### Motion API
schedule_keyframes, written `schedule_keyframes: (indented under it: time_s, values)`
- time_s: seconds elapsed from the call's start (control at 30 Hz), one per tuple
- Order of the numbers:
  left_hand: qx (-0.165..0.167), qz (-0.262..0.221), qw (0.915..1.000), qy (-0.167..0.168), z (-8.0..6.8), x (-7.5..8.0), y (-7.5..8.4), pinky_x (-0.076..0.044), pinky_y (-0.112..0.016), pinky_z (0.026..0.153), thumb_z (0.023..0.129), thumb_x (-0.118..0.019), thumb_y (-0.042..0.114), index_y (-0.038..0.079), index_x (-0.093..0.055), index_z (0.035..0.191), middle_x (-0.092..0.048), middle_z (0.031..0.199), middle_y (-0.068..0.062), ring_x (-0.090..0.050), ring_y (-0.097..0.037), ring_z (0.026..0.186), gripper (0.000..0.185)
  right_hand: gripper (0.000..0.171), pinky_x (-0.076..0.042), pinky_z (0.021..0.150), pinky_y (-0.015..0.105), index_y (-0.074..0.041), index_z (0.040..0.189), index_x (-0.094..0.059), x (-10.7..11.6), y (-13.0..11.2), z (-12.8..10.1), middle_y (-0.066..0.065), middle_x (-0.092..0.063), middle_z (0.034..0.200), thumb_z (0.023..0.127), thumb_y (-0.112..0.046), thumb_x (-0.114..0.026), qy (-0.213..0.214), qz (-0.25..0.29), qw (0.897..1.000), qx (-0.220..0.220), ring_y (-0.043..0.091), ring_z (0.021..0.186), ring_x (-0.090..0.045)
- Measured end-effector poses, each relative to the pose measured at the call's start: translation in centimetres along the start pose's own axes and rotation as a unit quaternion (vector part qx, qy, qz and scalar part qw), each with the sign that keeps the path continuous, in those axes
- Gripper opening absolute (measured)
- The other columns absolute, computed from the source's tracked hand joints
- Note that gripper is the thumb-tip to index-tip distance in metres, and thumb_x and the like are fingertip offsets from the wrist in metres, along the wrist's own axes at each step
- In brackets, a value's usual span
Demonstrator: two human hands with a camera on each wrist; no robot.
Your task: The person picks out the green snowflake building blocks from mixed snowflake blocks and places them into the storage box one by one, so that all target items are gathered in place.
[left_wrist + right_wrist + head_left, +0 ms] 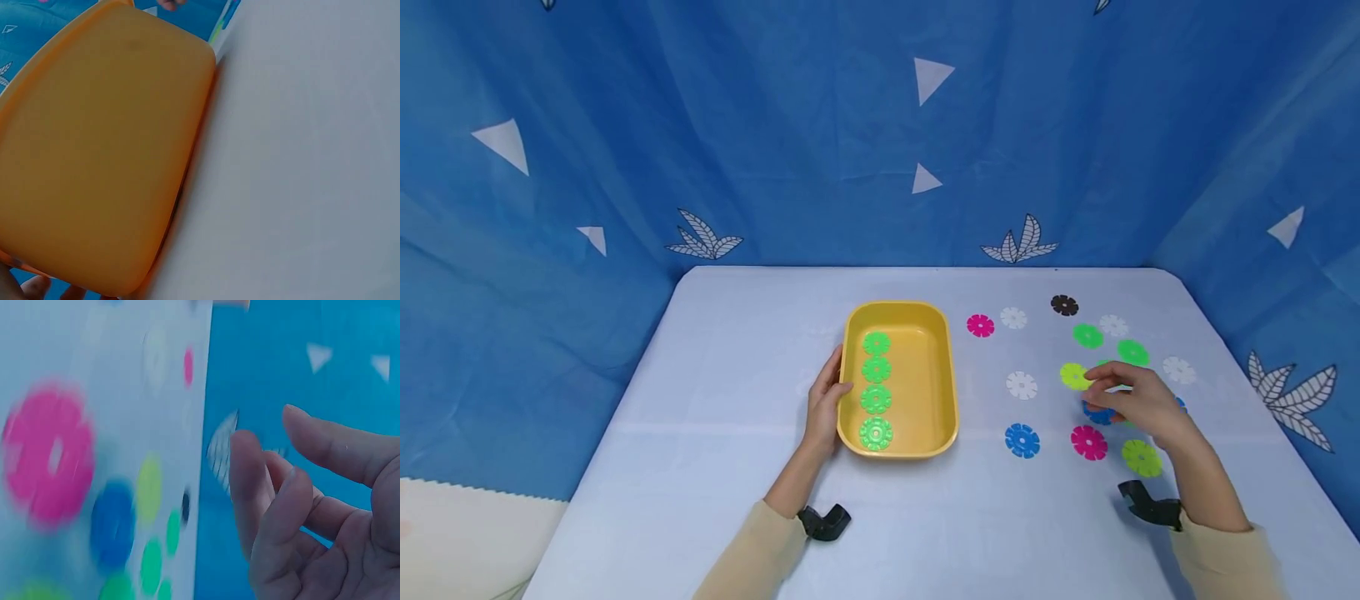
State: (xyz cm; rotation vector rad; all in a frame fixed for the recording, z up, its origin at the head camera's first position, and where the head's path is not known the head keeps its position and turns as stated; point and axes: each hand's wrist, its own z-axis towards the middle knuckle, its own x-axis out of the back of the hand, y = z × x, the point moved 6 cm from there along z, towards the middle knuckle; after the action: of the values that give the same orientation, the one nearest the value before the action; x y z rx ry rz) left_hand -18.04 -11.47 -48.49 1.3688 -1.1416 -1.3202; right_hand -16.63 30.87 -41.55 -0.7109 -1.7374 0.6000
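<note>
Your yellow tray (942, 375) sits near the middle of the white table (715, 350), long side running away from you. Four green discs (876, 387) lie flat in it, in a single file along its left wall, each just beside the next. That leaves the right half of the tray floor bare.

Your left hand (824, 406) rests against the tray's left rim, thumb over the edge, fingers relaxed along the outer wall. To my eye that hold is there to keep the tray from sliding, not to lift it. The left wrist view shows only the tray's side up close.

Your right hand (1131, 400) hovers over the loose discs to the right of the tray. Its fingers are loosely bent and apart; the right wrist view shows them holding nothing. The fingertips point at the lime disc (1074, 376), with a blue disc (1099, 412) partly hidden under the palm.

More discs lie scattered flat and mostly apart from each other: two green ones (1087, 336) further back, a pink one (1088, 442) and a blue one (1022, 440) nearer you, white ones (1021, 385), a black one (1063, 305) at the far edge. Spread like that, each can be picked up singly. A blue printed cloth (820, 142) hangs behind the table.
</note>
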Motion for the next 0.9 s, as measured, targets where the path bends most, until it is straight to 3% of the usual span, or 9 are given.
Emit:
schedule_keyframes:
  time_s: [0.2,0.3,0.37,0.5,0.53,0.63,0.9]
  values:
    - [0.000,0.002,1.0000,-0.001,-0.1,0.0,-0.1,-0.036,-0.015,0.107,0.094,-0.043,0.004,0.018,-0.030,0.155,-0.026,0.162,-0.001,-0.026,-0.022,0.149,0.064,0.062,-0.052,0.059,0.027,0.003,0.130,-0.051,3.0,9.6,0.7,-0.003,-0.065,0.093,0.090,-0.042,-0.067,0.040,0.023,0.998,-0.048,0.002,0.076,-0.069]
    - [-0.004,0.003,1.0000,-0.002,0.0,0.0,0.0,-0.034,-0.020,0.111,0.094,-0.043,0.004,0.016,-0.030,0.155,-0.026,0.162,-0.002,-0.024,-0.022,0.149,0.063,0.069,-0.052,0.058,0.023,0.001,0.131,-0.050,4.0,12.5,1.0,-0.010,-0.063,0.091,0.087,-0.050,-0.068,0.055,0.025,0.996,-0.065,-0.001,0.075,-0.068]
    - [-0.006,0.000,1.0000,-0.003,0.0,-0.1,0.0,-0.032,-0.024,0.114,0.095,-0.043,0.004,0.016,-0.029,0.155,-0.025,0.162,-0.002,-0.023,-0.022,0.149,0.063,0.071,-0.052,0.058,0.023,0.003,0.131,-0.049,4.5,12.7,0.7,-0.009,-0.063,0.090,0.087,-0.049,-0.068,0.058,0.029,0.995,-0.071,-0.002,0.073,-0.067]
    - [-0.005,-0.004,1.0000,0.001,0.1,0.0,0.1,-0.033,-0.020,0.112,0.094,-0.043,0.004,0.017,-0.030,0.155,-0.026,0.162,-0.001,-0.023,-0.020,0.149,0.063,0.065,-0.053,0.061,0.025,0.009,0.134,-0.046,4.7,10.5,-0.4,0.007,-0.062,0.096,0.093,-0.037,-0.065,0.058,0.018,0.994,-0.088,-0.003,0.071,-0.064]
    - [-0.004,-0.005,1.0000,0.003,0.1,0.1,0.1,-0.033,-0.018,0.111,0.094,-0.044,0.004,0.017,-0.030,0.155,-0.026,0.162,-0.001,-0.024,-0.020,0.149,0.063,0.058,-0.054,0.060,0.025,0.004,0.131,-0.050,4.7,10.3,-0.4,0.006,-0.062,0.094,0.093,-0.036,-0.065,0.061,0.018,0.994,-0.087,-0.004,0.071,-0.064]
    - [-0.004,-0.005,1.0000,0.004,0.0,0.1,0.1,-0.034,-0.015,0.108,0.094,-0.044,0.005,0.018,-0.031,0.155,-0.027,0.161,0.000,-0.025,-0.019,0.149,0.064,0.059,-0.053,0.060,0.025,0.004,0.131,-0.051,4.4,10.1,-0.3,0.009,-0.062,0.094,0.092,-0.037,-0.066,0.068,0.011,0.993,-0.094,-0.003,0.070,-0.061]
    - [-0.004,-0.010,0.9999,0.000,0.0,-0.1,0.1,-0.034,-0.016,0.109,0.094,-0.044,0.005,0.017,-0.030,0.155,-0.026,0.162,-0.001,-0.024,-0.020,0.149,0.064,0.061,-0.050,0.058,0.025,0.012,0.132,-0.047,3.7,9.6,-0.6,0.010,-0.060,0.091,0.088,-0.024,-0.070,0.074,-0.017,0.990,-0.119,0.014,0.075,-0.052]
